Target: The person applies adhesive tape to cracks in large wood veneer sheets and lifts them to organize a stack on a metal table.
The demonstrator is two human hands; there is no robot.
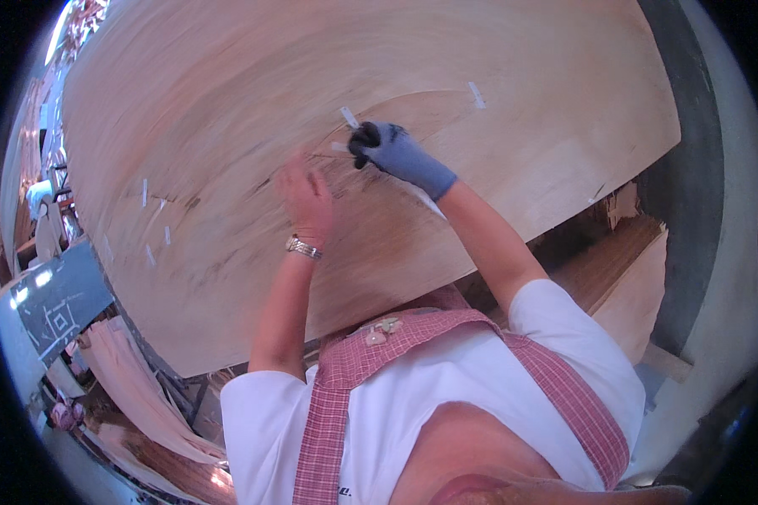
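Note:
A large, pale wood veneer sheet (497, 177) spreads out in front of me, with dark streaks and cracks near its middle. My left hand (306, 200), bare and wearing a metal watch (303, 247), is over the sheet, fingers loosely apart and blurred; nothing shows in it. Just right of it, my right hand (387, 151) wears a blue-grey glove with black fingertips. Its fingers are curled together over a crack, and what they hold is hidden. A short white tape strip (339, 147) lies by those fingertips, another tape strip (349, 117) just beyond. Under the right wrist shows a white strip (427, 200).
More tape pieces dot the sheet, one white strip (477, 94) far right and several at left. Stacked veneer (623, 269) lies below the right edge. At left are a dark board (55, 299) with chalk marks and hanging veneer sheets (139, 379). A grey wall stands right.

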